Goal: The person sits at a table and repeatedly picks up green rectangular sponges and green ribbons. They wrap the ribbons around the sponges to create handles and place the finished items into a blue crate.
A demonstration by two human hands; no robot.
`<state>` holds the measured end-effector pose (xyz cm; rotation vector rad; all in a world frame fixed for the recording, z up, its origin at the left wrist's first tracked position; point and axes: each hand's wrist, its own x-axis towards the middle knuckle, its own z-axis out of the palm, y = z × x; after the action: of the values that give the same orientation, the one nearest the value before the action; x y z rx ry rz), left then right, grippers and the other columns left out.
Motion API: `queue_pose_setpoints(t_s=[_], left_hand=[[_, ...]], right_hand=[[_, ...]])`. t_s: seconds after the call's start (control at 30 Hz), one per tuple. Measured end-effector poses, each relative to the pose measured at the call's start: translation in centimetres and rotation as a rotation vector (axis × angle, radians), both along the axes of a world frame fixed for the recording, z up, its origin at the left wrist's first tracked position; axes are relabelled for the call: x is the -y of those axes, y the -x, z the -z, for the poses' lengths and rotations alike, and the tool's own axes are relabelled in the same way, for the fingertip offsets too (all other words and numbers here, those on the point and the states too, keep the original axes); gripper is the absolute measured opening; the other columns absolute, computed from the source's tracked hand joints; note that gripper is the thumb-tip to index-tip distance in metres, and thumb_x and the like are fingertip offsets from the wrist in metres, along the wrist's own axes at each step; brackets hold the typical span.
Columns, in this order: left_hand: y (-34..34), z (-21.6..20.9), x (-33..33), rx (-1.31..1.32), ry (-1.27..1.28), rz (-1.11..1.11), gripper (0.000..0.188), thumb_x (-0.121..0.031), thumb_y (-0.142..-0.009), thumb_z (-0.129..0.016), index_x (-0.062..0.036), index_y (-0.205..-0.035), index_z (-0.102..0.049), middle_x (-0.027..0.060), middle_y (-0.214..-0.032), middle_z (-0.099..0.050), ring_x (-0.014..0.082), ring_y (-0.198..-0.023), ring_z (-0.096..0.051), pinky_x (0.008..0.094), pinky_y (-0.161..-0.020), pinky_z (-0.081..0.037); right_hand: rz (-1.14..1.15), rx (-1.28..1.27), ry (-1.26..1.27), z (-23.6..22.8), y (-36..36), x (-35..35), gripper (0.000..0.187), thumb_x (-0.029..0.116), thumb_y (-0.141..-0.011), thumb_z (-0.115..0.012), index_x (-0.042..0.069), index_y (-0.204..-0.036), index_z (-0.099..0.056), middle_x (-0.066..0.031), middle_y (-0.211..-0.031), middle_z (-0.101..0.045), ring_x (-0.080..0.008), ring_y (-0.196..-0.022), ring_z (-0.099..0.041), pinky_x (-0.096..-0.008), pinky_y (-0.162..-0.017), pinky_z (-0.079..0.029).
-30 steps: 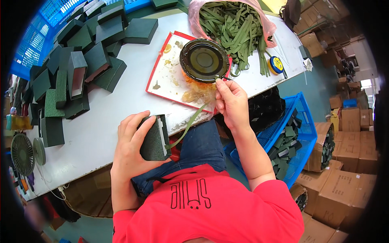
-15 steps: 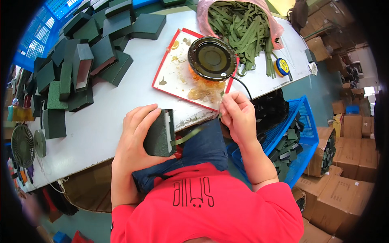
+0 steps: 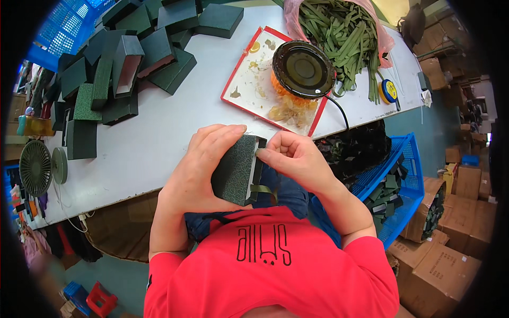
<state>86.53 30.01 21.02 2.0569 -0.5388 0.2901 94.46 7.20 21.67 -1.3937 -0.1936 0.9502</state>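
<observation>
Clasping a patterned green box (image 3: 233, 172), the left hand (image 3: 192, 172) spans its left side; the right hand (image 3: 298, 160), grip unclear, meets its right edge above ribbon (image 3: 261, 188).

Tabletop (image 3: 159, 124): lane between box pile (image 3: 124, 69) and red-edged tray (image 3: 248, 103); near edge partly blocked by left hand (image 3: 199, 165), held box (image 3: 236, 170).

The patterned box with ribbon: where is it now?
In the head view, the box is left of centre, in the left hand, with the right hand at its edge.
</observation>
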Motion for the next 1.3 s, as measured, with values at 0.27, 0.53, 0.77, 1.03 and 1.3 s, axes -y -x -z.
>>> queue_pose_setpoints(t_s=[0.27,0.53,0.77,1.03,1.3], left_hand=[[0.1,-0.3,-0.1,-0.004,-0.042,0.003,0.108,-0.029,-0.051,-0.096,-0.0035,-0.144,-0.047,0.0141,-0.138,-0.056,0.0381,-0.125,-0.052,0.0471,-0.105,-0.043],[0.1,-0.7,-0.1,0.038,-0.151,0.026,0.098,-0.027,-0.054,-0.092,-0.005,-0.14,-0.051,0.0127,-0.137,-0.057,0.0338,-0.124,-0.053,0.0452,-0.103,-0.041],[0.1,-0.5,0.1,0.035,-0.252,-0.007,0.098,-0.026,-0.054,-0.092,-0.0055,-0.141,-0.051,0.0125,-0.138,-0.056,0.0342,-0.125,-0.052,0.0451,-0.102,-0.041],[0.2,0.1,-0.4,0.004,-0.148,-0.049,0.102,-0.026,-0.053,-0.093,-0.0043,-0.142,-0.048,0.0133,-0.137,-0.056,0.0364,-0.124,-0.053,0.0467,-0.103,-0.041],[0.2,-0.7,0.8,0.005,-0.277,-0.008,0.091,-0.027,-0.054,-0.09,-0.0033,-0.135,-0.055,0.0144,-0.135,-0.057,0.0362,-0.123,-0.054,0.0486,-0.1,-0.04]], right_hand=[[-0.057,0.026,0.062,0.1,-0.3,-0.2,0.02,0.018,-0.096,-0.071,0.002,-0.088,-0.061,0.0075,-0.074,-0.058,0.001,-0.067,-0.048,-0.0201,-0.058,-0.039],[-0.106,0.168,0.086,1.1,0.0,-0.2,0.024,0.016,-0.097,-0.069,0.005,-0.079,-0.057,0.007,-0.068,-0.053,-0.0002,-0.061,-0.044,-0.0215,-0.053,-0.035],[-0.169,0.072,0.057,1.6,-1.3,0.1,0.019,0.016,-0.1,-0.064,-0.001,-0.092,-0.066,0.0023,-0.074,-0.063,-0.0036,-0.063,-0.05,-0.0234,-0.054,-0.04],[0.186,0.34,0.086,2.8,0.2,0.6,0.025,0.021,-0.105,-0.059,0.001,-0.111,-0.072,-0.0029,-0.093,-0.073,-0.0021,-0.069,-0.054,-0.0186,-0.059,-0.041],[0.042,0.152,0.018,3.0,1.1,-0.3,0.027,0.02,-0.098,-0.067,-0.004,-0.086,-0.069,-0.0009,-0.071,-0.066,-0.0046,-0.064,-0.058,-0.0246,-0.056,-0.046]])
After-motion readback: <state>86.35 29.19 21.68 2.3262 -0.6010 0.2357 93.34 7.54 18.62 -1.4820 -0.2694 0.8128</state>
